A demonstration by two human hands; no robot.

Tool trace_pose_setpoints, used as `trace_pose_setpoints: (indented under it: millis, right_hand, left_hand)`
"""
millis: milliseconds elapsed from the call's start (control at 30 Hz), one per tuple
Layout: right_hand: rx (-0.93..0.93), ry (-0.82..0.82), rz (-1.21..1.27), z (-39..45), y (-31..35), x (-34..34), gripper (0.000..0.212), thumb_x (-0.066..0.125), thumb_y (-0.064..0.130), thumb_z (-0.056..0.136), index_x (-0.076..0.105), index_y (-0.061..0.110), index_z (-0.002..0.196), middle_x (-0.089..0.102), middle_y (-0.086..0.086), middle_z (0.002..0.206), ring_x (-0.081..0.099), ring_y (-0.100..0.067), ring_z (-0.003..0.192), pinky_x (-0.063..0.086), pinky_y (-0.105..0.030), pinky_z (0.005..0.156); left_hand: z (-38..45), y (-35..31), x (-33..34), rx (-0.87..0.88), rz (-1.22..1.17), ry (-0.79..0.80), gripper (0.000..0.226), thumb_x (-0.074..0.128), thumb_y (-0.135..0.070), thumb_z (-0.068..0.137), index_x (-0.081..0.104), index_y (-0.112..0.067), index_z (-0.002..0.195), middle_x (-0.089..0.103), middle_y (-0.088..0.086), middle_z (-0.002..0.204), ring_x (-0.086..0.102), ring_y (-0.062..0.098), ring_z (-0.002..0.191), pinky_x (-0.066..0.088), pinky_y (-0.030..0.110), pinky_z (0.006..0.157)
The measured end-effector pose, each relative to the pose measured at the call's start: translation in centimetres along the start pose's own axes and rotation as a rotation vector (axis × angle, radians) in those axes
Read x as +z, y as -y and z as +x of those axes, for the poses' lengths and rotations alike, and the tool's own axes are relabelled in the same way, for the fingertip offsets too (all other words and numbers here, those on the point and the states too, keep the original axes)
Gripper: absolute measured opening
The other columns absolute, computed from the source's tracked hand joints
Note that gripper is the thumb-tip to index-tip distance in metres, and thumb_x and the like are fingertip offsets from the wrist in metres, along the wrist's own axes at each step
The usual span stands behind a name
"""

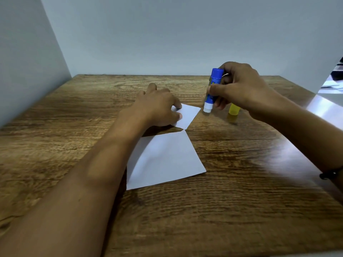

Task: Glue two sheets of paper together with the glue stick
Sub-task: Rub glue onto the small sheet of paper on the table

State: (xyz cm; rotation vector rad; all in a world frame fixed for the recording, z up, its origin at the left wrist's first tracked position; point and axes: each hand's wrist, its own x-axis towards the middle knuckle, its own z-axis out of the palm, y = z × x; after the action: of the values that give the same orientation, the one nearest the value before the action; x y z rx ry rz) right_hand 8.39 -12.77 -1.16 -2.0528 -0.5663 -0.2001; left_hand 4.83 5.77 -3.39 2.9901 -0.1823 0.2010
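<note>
White and flat, the nearer sheet of paper [165,160] lies free on the wooden table [241,210], and just behind it, almost corner to corner, the left hand [157,108] presses the smaller sheet [187,115] down with its fingertips, fingers bent a little. Beyond, the right hand [239,88] grips the uncapped glue stick [212,89] upright, white tip down, just beside that sheet's right corner, its yellow cap [234,109] behind. I judge gluing is about to begin; next the tip must move left onto the held sheet.
</note>
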Motion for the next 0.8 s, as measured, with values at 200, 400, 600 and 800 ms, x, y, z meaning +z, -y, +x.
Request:
trace_pose_setpoints:
  millis: [200,400,600,800]
  right_hand:
    - [-0.010,-0.019,0.016,0.9,0.2,0.3,0.018,0.065,0.007,0.077,0.053,0.008,0.090,0.063,-0.009,0.065,0.064,-0.021,0.049,0.053,-0.027,0.048]
    - [-0.025,-0.048,-0.037,2.8,0.4,2.0,0.021,0.064,0.008,0.079,0.051,0.004,0.095,0.063,-0.013,0.074,0.067,-0.028,0.059,0.058,-0.034,0.056]
    - [-0.044,-0.072,-0.140,3.7,0.2,3.7,0.026,0.063,0.013,0.081,0.051,0.002,0.102,0.063,-0.020,0.093,0.067,-0.032,0.071,0.057,-0.042,0.069]
    - [-0.046,-0.060,-0.223,3.6,0.1,4.2,0.028,0.061,0.015,0.082,0.051,0.003,0.106,0.062,-0.019,0.099,0.063,-0.035,0.086,0.052,-0.048,0.082]
  left_hand:
    - [0.0,-1.2,0.6,0.034,0.114,-0.115,0.052,0.048,-0.060,0.076,0.059,-0.013,0.096,0.063,0.009,0.102,0.043,0.030,0.111,0.030,0.038,0.076]
    - [0.2,-1.0,-0.2,0.048,-0.078,-0.126,0.045,0.050,-0.039,0.081,0.049,-0.024,0.123,0.053,0.008,0.122,0.037,0.030,0.118,0.036,0.043,0.093]
    - [0.1,-0.9,0.4,0.053,-0.068,-0.023,0.042,0.052,-0.039,0.079,0.056,-0.027,0.119,0.052,0.002,0.119,0.033,0.028,0.116,0.031,0.039,0.087]
    - [0.3,-0.9,0.5,0.045,-0.077,-0.020,0.041,0.052,-0.040,0.079,0.057,-0.027,0.118,0.051,0.001,0.116,0.032,0.026,0.114,0.032,0.041,0.087]
